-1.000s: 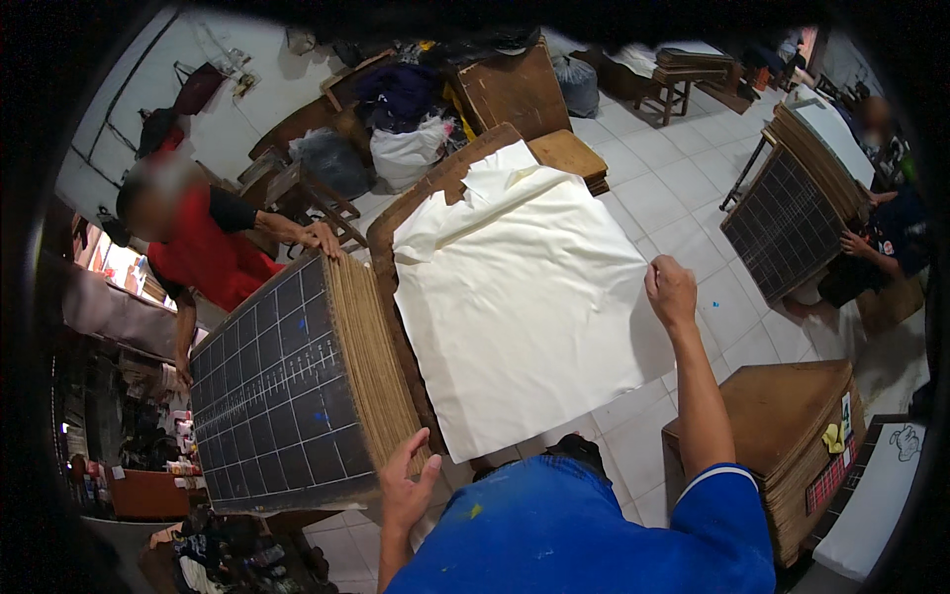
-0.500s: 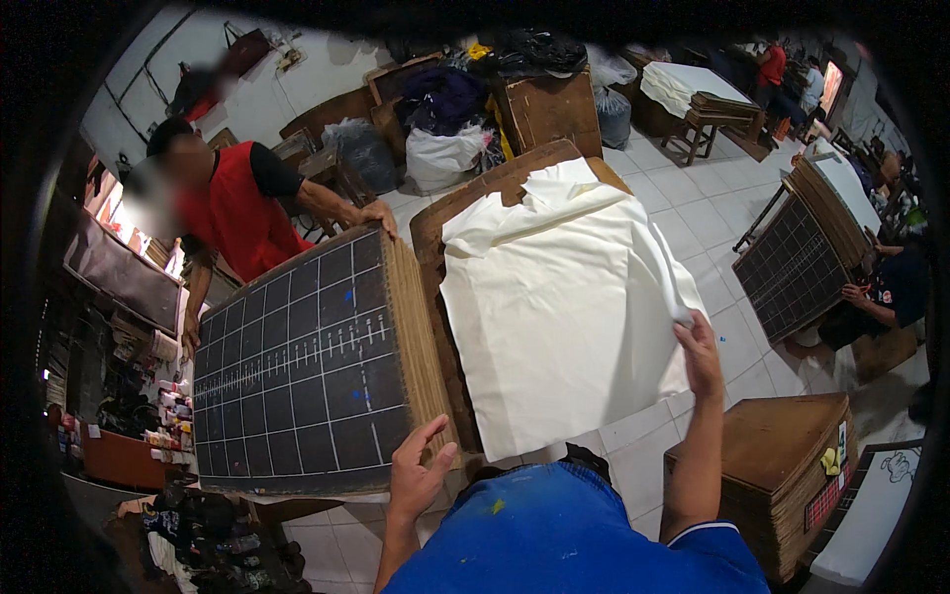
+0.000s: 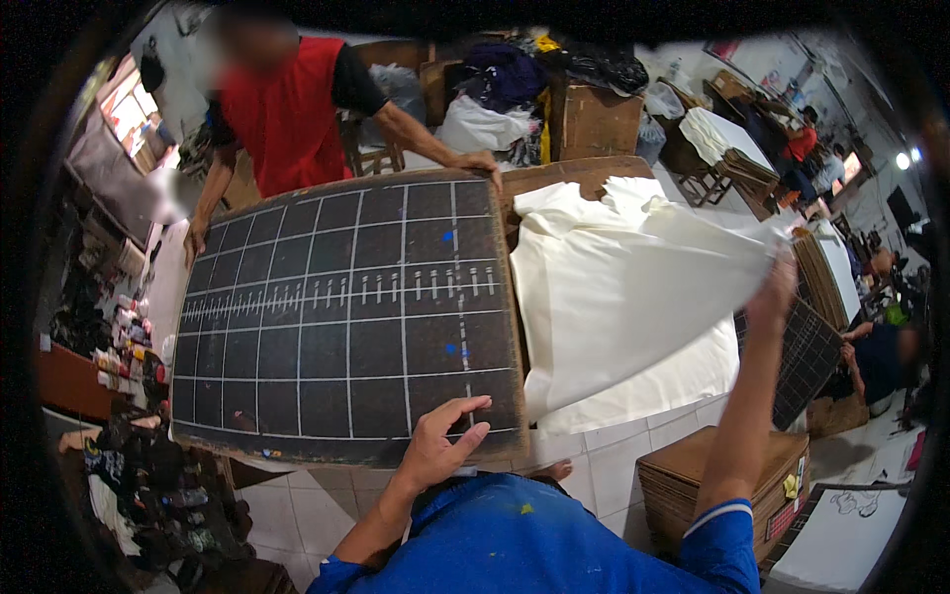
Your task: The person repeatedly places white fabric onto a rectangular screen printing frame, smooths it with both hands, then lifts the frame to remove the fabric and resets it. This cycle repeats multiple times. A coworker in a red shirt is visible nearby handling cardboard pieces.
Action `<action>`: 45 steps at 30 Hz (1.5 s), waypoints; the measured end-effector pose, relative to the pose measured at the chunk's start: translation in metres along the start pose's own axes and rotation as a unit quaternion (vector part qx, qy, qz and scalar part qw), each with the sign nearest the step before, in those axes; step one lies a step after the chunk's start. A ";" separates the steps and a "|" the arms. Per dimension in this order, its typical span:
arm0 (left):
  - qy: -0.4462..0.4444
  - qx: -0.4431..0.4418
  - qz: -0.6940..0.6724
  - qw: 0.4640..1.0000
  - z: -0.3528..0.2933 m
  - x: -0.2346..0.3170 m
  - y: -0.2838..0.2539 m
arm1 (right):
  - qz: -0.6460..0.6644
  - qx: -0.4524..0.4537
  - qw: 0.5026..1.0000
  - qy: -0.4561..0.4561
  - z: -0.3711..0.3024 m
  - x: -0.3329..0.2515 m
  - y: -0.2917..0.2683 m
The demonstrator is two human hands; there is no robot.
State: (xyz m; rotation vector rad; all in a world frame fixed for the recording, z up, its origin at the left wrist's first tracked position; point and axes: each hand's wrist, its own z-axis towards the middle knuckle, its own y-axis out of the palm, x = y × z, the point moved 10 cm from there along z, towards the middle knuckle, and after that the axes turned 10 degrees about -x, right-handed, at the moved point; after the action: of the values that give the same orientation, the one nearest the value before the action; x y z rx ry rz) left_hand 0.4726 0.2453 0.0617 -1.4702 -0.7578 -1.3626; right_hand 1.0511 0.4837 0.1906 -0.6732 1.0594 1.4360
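Note:
A cream-white cloth (image 3: 604, 327), cut like a shirt panel, lies over a brown board (image 3: 594, 173) to the right of centre. My right hand (image 3: 774, 295), smeared by motion, grips its right edge and holds the upper layer raised. Another white layer (image 3: 683, 381) shows flat beneath. My left hand (image 3: 443, 445) is empty, its thumb and fingers apart, over the near right corner of a black board (image 3: 297, 396) marked with a white grid. A co-worker in a red vest (image 3: 287, 119) holds the far edge and left end of this board.
A stack of brown boards (image 3: 727, 465) stands near my right elbow. Dark clothes and clutter (image 3: 168, 495) lie low on the left. Stuffed bags (image 3: 485, 124) and a wooden box (image 3: 599, 119) stand behind. Another person (image 3: 881, 351) works at the far right beside a gridded board.
My right hand has swung right and away, lifting the cloth's upper layer. The view has shifted left. The co-worker stands closer to the black board, which now shows its face flatter.

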 end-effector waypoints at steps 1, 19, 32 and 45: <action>-0.007 0.004 -0.015 1.000 -0.005 -0.005 -0.007 | -0.002 -0.042 0.999 -0.034 -0.004 -0.035 -0.004; 0.456 -0.197 -0.047 0.867 -0.076 0.247 0.148 | -0.464 -0.026 0.837 -0.290 -0.445 -0.362 0.188; 0.287 -0.292 0.006 0.912 -0.213 0.174 0.246 | -0.483 -0.251 0.820 -0.175 -0.533 -0.327 0.277; 0.039 0.116 0.214 0.969 -0.292 -0.036 0.047 | -0.250 -0.428 0.767 -0.407 -0.530 -0.403 0.356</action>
State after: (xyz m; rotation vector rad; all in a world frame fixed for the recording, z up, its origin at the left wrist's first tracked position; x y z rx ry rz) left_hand 0.3994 -0.0353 -0.0076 -1.2931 -0.4923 -0.9613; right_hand 0.6812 -0.1402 0.3995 -0.7513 -0.5056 1.4439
